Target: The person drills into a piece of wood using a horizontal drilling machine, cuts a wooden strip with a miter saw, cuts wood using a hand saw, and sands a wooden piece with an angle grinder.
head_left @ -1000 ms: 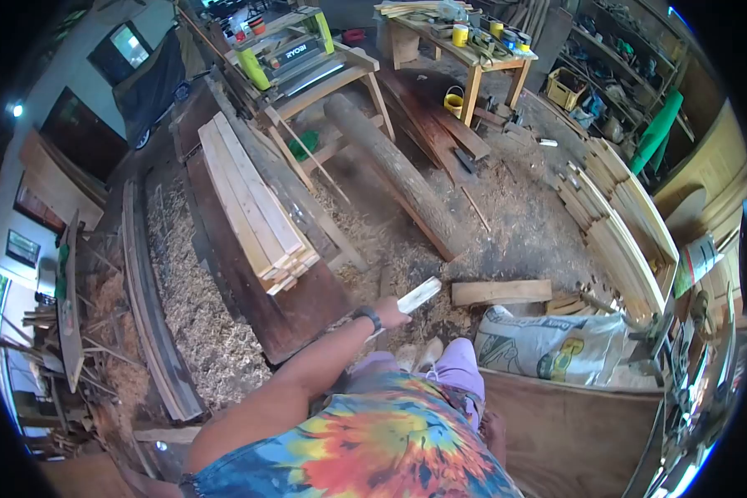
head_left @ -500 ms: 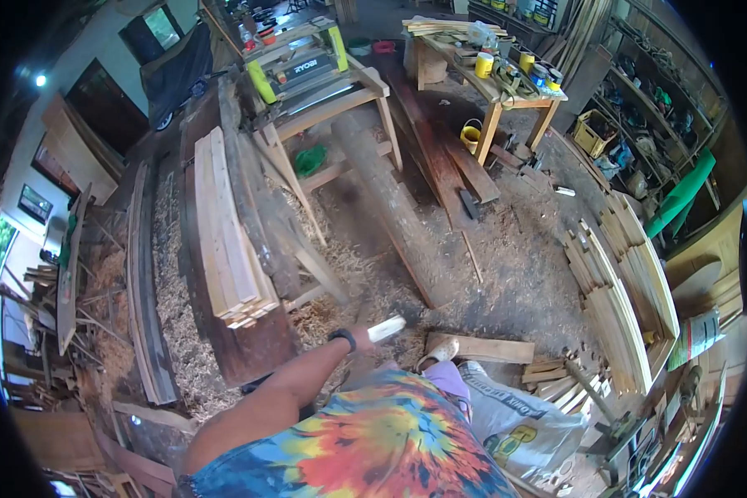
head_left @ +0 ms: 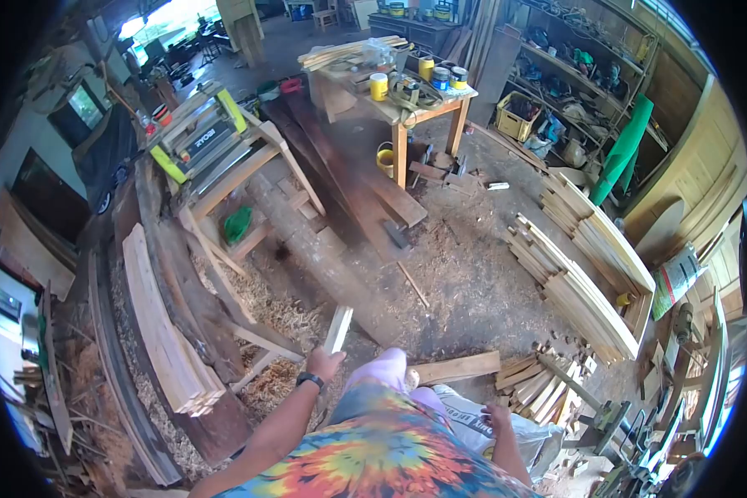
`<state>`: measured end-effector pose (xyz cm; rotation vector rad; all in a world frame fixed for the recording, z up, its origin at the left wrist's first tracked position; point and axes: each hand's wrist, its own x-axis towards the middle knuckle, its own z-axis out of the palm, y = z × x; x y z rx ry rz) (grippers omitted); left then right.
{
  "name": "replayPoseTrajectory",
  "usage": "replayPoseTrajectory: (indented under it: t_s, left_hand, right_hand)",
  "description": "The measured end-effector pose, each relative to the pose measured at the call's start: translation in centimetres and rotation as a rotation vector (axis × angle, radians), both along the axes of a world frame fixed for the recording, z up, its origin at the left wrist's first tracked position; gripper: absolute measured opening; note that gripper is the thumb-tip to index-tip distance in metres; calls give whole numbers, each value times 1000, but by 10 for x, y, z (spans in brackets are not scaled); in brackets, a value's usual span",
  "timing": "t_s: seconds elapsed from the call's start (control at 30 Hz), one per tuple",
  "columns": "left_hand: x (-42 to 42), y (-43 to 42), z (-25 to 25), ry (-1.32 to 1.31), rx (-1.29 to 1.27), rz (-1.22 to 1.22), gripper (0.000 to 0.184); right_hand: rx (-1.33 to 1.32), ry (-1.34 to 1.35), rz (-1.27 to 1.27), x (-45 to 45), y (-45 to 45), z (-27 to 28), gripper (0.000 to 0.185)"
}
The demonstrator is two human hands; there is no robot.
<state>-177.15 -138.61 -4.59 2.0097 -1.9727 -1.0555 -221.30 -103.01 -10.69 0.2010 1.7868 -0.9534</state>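
My left hand [head_left: 324, 363], with a dark band on its wrist, is closed around the lower end of a short pale wood piece [head_left: 338, 330]. The piece points up and away from me. My right hand [head_left: 497, 417] hangs low on the right, over a white printed sack [head_left: 466, 422]; its fingers look bent, but they are too small to tell whether they hold anything. Ahead of my knees a plank [head_left: 456, 368] lies on the floor, beside a heap of short offcuts [head_left: 544, 388].
Long boards [head_left: 164, 332] are stacked at left. A planer [head_left: 199, 137] sits on a wooden stand, with a log [head_left: 307, 249] near it. A table [head_left: 433, 112] holds paint cans. Curved stacks of boards [head_left: 581, 299] and a clamp-like machine [head_left: 614, 423] stand at right.
The view has swung right and I am further forward. My left hand still holds the wood piece, now tilted more upright. My right hand has come into clearer view over the sack.
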Motion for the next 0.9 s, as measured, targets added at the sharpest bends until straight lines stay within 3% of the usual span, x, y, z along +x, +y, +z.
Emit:
replayPoseTrajectory:
  t_s: [0.07,0.23,0.3,0.33,0.4,0.43,0.63,0.73,0.77,0.8,0.83,0.87,0.9]
  left_hand:
    - [-18,-2,-4,194,-87,197,60]
    - [-65,-38,11,112,-188,254,62]
    - [-83,-56,12,115,-208,281,61]
    - [-92,-67,9,122,-210,303,62]
    - [-112,-84,5,129,-209,317,62]
    - [-123,-92,7,178,-193,307,62]
    - [-194,-159,-27,130,-140,188,67]
    - [-248,-185,18,82,-17,111,66]
    - [-259,-199,2,334,153,187,58]
    - [-266,-213,-34,342,92,178,54]
    - [-273,-228,-67,359,22,176,49]
    - [-285,-244,-73,355,37,138,49]
    - [-296,-259,-72,363,-29,109,48]
  right_hand:
    - [9,19,-21,-1,0,1,25]
    - [100,-30,-29,7,28,-36,17]
    - [196,-53,381,-7,71,-110,21]
    - [194,-51,381,-1,64,-97,21]
    - [265,-144,-50,24,53,-54,30]
    - [263,-143,-58,25,47,-51,30]
    - [246,-35,149,9,27,-73,33]
    - [277,167,527,-11,62,-157,34]
    - [280,267,690,-22,70,-190,35]
    - [408,15,436,-41,26,-154,34]
    - [150,-165,36,-62,-6,-101,32]
    - [374,-6,41,-76,-79,-26,27]
    - [293,-122,-195,-95,-100,-24,23]
